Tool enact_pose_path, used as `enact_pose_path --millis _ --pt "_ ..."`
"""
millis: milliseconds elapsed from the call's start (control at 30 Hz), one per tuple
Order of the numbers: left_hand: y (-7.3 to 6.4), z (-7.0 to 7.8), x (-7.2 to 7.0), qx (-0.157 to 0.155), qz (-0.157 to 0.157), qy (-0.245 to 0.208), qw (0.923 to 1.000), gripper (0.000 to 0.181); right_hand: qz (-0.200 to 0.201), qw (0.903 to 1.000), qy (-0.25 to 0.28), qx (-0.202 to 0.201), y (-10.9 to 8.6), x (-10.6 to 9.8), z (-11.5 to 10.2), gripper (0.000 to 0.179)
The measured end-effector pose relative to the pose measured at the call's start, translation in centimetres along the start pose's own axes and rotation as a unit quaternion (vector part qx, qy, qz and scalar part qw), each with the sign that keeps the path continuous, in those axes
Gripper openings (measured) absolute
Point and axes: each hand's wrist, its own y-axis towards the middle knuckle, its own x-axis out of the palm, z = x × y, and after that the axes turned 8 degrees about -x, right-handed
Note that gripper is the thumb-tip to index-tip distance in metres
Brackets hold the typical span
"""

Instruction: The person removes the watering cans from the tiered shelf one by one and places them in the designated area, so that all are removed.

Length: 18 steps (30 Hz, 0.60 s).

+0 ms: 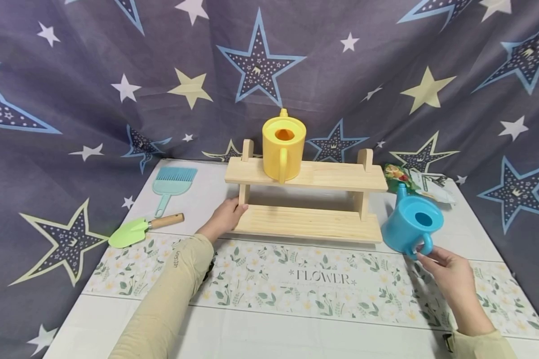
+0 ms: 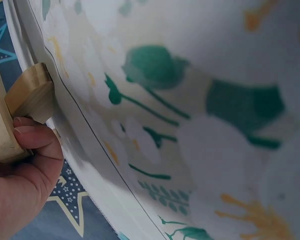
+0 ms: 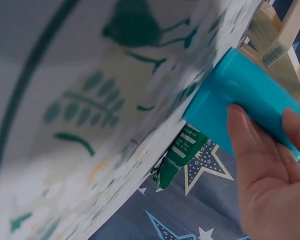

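Head feed, left to right. Far left I had a green trowel (image 1: 128,235) lying flat, wooden handle (image 1: 167,221) pointing right, its end just below the handle of a pale teal brush (image 1: 172,186). Next, the left hand (image 1: 224,217) gripped the left end of a two-tier wooden shelf (image 1: 339,174), near the upright; my left wrist feed showed thumb and fingers curled on the wood. Yellow watering can (image 1: 284,148) stood upright on the upper board, left of its middle, handle toward the person, spout to the back. Blue watering can (image 1: 397,230) was just right of the shelf, spout angled back. Right hand (image 1: 451,276) had its handle (image 1: 424,246) between thumb and fingers. I couldn't tell from either angle whether the can's base was on the cloth or slightly raised. Behind it, a couple of crumpled packets (image 1: 432,188) lay near the back edge. Tablecloth (image 1: 323,299) had a floral band reading "FLOWER", running in front of the shelf.
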Motion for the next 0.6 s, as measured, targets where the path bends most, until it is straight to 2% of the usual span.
enact_pose_path --millis 200,333,467,600 --pt "0.1 -0.1 0.0 0.001 0.000 0.002 1.0000 0.045 -0.002 1.0000 -0.006 -0.007 -0.1 -0.1 0.0 0.046" --pt "0.1 -0.2 0.1 -0.003 -0.001 -0.001 1.0000 0.045 0.016 0.9994 -0.031 0.000 -0.4 -0.6 -0.4 0.054" --pt "0.1 -0.2 0.1 -0.002 -0.002 -0.001 1.0000 0.045 0.071 0.9966 -0.034 0.023 -0.8 -1.4 -1.1 0.062" --pt "0.0 -0.2 0.1 0.004 0.001 0.001 1.0000 0.044 0.154 0.9871 0.014 0.043 -1.1 -2.0 -2.4 0.060"
